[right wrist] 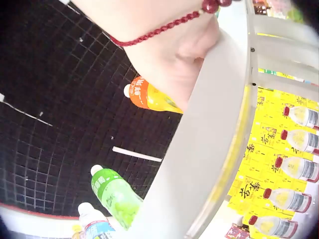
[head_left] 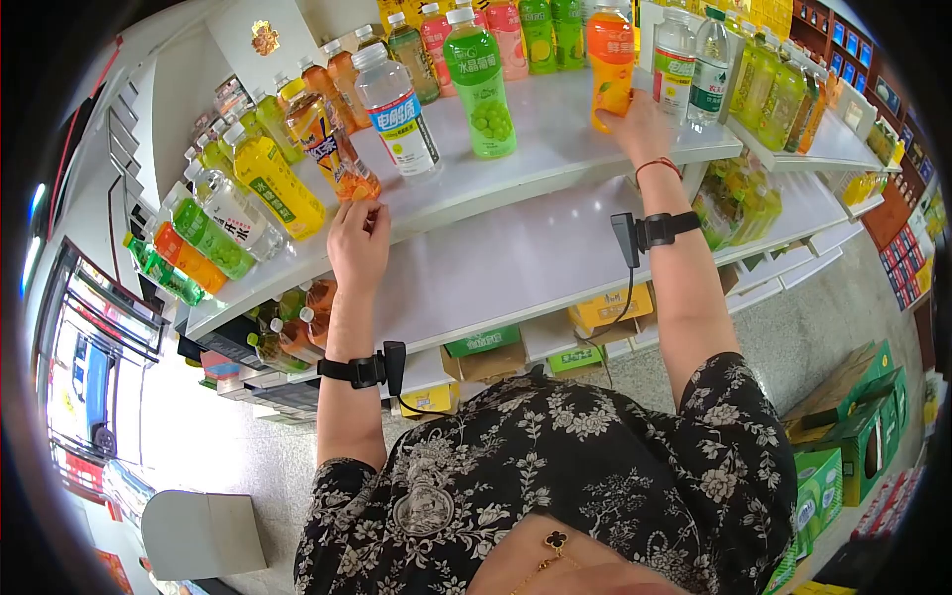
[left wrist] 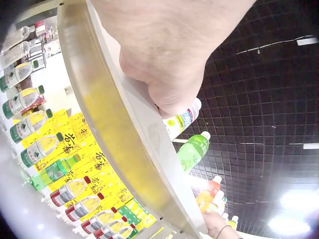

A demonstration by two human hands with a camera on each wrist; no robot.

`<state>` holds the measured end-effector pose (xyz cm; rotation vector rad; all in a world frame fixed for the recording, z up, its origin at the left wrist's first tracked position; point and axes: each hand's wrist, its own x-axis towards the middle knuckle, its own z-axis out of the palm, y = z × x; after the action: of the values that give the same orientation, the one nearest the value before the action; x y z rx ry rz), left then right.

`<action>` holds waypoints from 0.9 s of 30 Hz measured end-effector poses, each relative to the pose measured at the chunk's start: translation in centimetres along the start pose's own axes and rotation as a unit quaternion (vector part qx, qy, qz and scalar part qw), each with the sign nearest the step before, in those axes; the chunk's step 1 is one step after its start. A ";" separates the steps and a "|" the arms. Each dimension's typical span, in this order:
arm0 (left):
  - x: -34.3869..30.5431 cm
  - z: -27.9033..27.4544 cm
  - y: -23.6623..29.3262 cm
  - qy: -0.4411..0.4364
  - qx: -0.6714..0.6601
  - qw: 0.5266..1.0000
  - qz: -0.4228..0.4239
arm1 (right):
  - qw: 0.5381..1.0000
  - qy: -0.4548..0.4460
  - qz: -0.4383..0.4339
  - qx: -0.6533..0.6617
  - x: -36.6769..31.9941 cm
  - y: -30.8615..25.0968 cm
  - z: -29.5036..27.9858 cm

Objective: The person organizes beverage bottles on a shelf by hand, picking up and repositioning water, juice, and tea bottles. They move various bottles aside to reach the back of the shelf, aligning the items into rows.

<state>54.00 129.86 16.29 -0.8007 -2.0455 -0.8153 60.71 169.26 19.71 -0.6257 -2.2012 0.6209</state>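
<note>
My left hand (head_left: 359,243) rests at the shelf's front edge with loosely curled fingers, just below the base of a tilted-looking iced tea bottle (head_left: 332,149); whether it touches the bottle is unclear. On the right, my right hand (head_left: 640,129) grips the lower part of an orange-drink bottle (head_left: 611,61), thumb at its front. Between the hands stand a clear blue-labelled bottle (head_left: 402,119) and a green grape-drink bottle (head_left: 480,89). In the left wrist view my left hand (left wrist: 159,59) hides its own fingertips; the right wrist view shows my right hand (right wrist: 174,55) beside the orange bottle (right wrist: 149,94).
The white shelf (head_left: 535,177) curves around the body. More bottles line its left end, such as a yellow one (head_left: 273,183), and its back. A clear green-capped bottle (head_left: 710,69) stands right of the right hand. Bottles and cartons (head_left: 607,309) sit below.
</note>
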 end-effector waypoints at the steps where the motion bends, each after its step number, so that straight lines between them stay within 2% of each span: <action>1: 0.0 0.1 -0.1 0.005 0.002 1.000 0.003 | 1.000 0.000 0.001 0.000 -0.1 -0.3 0.5; 3: 0.0 0.0 0.1 0.003 0.005 1.000 0.003 | 0.997 0.011 -0.048 0.058 -0.6 -0.6 1.6; 6: 0.0 0.0 0.4 0.005 0.002 1.000 -0.002 | 0.994 0.032 -0.077 0.073 -1.0 -0.9 2.8; 19: 0.0 0.2 0.1 0.012 0.014 1.000 0.009 | 0.995 -0.011 -0.080 0.050 -1.8 -1.9 2.4; 27: 0.0 0.5 -0.2 0.018 0.024 0.999 0.015 | 0.991 -0.020 -0.113 0.063 -1.3 -1.3 3.3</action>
<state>53.65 130.07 15.98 -0.7819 -2.0093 -0.7552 58.65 166.72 17.82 -0.2941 -2.2089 0.6514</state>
